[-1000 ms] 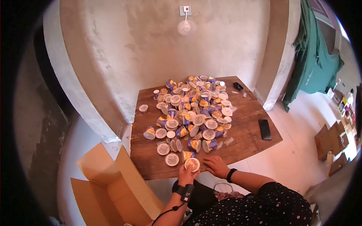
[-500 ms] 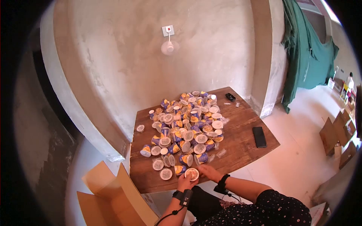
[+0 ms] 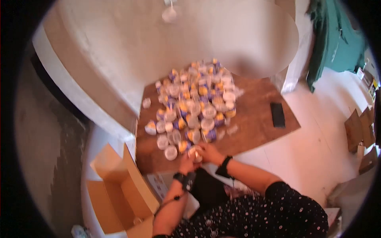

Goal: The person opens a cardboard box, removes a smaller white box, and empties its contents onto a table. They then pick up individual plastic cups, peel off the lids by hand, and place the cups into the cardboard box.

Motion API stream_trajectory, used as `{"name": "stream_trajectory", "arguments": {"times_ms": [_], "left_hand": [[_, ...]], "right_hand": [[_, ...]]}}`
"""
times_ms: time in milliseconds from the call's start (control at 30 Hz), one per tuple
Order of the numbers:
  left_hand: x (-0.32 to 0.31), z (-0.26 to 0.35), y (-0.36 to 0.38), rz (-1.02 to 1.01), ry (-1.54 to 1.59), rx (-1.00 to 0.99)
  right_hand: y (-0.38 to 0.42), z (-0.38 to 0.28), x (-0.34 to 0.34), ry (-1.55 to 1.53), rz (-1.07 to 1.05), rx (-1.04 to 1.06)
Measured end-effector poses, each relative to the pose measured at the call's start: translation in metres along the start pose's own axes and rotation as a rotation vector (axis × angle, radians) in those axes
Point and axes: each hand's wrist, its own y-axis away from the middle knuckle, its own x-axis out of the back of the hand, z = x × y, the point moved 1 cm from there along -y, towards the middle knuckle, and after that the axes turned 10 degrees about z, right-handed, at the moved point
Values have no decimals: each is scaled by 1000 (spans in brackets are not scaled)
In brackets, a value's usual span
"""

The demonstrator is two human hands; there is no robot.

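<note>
At the near edge of the table, my left hand is closed around a small round plastic cup, whose pale top faces up. The fingers of my right hand are closed at the cup's right side and upper rim; blur hides their exact grip. Just beyond them lies a heap of small lidded cups with blue and yellow labels, some upright and many tipped over. One clear-lidded cup stands left of my hands.
The brown wooden table carries a black phone at right. An open cardboard box stands on the floor at left, with a small clear item inside. More cardboard boxes are at far right. A blurred pale oval covers part of the wall.
The camera view has tilted down, so table and heap appear higher. My right hand has moved from just beside the cup onto it. My left hand still holds the cup.
</note>
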Motion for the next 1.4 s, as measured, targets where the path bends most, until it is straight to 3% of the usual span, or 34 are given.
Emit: {"name": "stream_trajectory", "arguments": {"times_ms": [67,133,200,300,333,533,600,667,733,833,1000,1067,1100,1233,1400], "left_hand": [[-5,-6,3,63,2,-155],[-12,3,19,5,-36,-200],[-13,-2,18,69,-36,-243],[-14,6,13,98,-111,-126],[-14,7,14,97,-72,-113],[-8,7,12,72,-73,-30],[1,-1,2,3,-31,-75],[6,-2,-2,-34,-98,-82],[-1,7,9,-34,-108,-65],[-1,-1,2,11,-77,-78],[3,-3,-2,-20,-192,-129],[-2,5,7,-3,-100,-108],[-1,4,10,14,-8,-87],[10,4,10,5,165,-9],[8,2,6,-14,96,-25]], "right_hand": [[-2,-5,4,40,-89,-31],[0,-10,4,-236,-37,-203],[1,-27,12,-305,-53,-295],[-2,-21,13,-141,-51,-98],[-5,-23,15,-175,-113,-203],[-5,-23,11,-231,-64,-227],[-7,-24,14,-170,-99,-119],[-3,-19,8,-127,-62,-185],[-3,-21,9,-186,-102,-118],[-5,-29,12,69,-98,82],[-7,-29,16,-30,-248,39],[-7,-9,7,-143,-208,165],[-4,-16,7,-318,-221,-365],[3,-29,7,-507,-159,-595],[7,-31,9,-543,-170,-593]]}}
